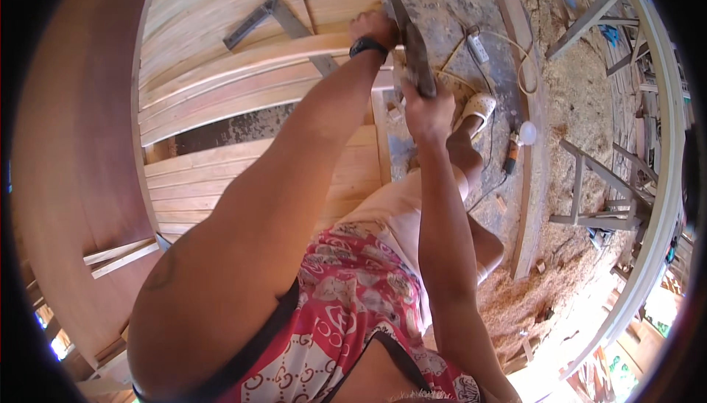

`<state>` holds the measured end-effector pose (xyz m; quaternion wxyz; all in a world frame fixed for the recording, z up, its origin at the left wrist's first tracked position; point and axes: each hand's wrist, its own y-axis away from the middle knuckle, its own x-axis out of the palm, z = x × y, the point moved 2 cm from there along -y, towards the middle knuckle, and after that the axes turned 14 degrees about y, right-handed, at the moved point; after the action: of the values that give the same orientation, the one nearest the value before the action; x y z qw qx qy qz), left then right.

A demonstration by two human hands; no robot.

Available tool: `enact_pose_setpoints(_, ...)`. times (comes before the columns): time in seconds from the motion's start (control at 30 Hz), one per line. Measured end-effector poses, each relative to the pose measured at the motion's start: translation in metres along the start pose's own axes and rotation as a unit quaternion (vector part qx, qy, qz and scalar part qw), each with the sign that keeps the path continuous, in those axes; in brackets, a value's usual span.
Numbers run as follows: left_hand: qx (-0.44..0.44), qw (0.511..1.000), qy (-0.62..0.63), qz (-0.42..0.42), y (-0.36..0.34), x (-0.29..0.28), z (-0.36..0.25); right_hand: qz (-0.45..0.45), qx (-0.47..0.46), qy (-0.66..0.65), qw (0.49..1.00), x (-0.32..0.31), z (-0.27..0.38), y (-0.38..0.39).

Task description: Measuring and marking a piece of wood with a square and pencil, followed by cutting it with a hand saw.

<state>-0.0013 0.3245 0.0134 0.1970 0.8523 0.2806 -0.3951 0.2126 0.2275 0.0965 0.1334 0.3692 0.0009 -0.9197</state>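
My right hand [431,114] is closed round the near end of a handsaw [418,60], whose dark, narrow blade points away from me and slightly left. Just left of the saw, my left hand [374,29], with a black band at the wrist, is curled at the right end of a long pale wooden board [258,62]. Its fingertips are partly hidden. The saw passes close by this board end; whether it touches the wood, I cannot tell. Beneath the board lies a metal carpenter's square [291,23].
Pale slatted panels [191,182] lie under my left arm, beside a large brown sheet [96,130]. To the right are an angle grinder [513,154], a power strip [477,48] with cords, sawdust [574,108] and wooden trestles [600,182]. My foot wears a white clog [480,108].
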Motion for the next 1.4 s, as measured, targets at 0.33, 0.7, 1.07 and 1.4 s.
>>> enact_pose_setpoints(0.33,0.002,1.0,0.002,0.0,0.0,-0.002,0.002,0.044,0.012,0.03,0.999,-0.172,0.005,0.252)
enact_pose_setpoints(0.7,-0.013,1.0,-0.004,-0.016,-0.004,0.002,0.003,0.017,0.023,0.066,0.997,-0.014,-0.001,0.013)
enact_pose_setpoints(1.07,0.008,0.999,0.004,-0.048,-0.009,0.01,0.014,0.04,-0.04,0.132,0.99,-0.102,0.002,0.146)
enact_pose_setpoints(1.4,0.001,1.0,-0.015,-0.018,-0.004,0.008,0.009,0.018,-0.043,0.084,0.995,-0.09,-0.024,0.142)
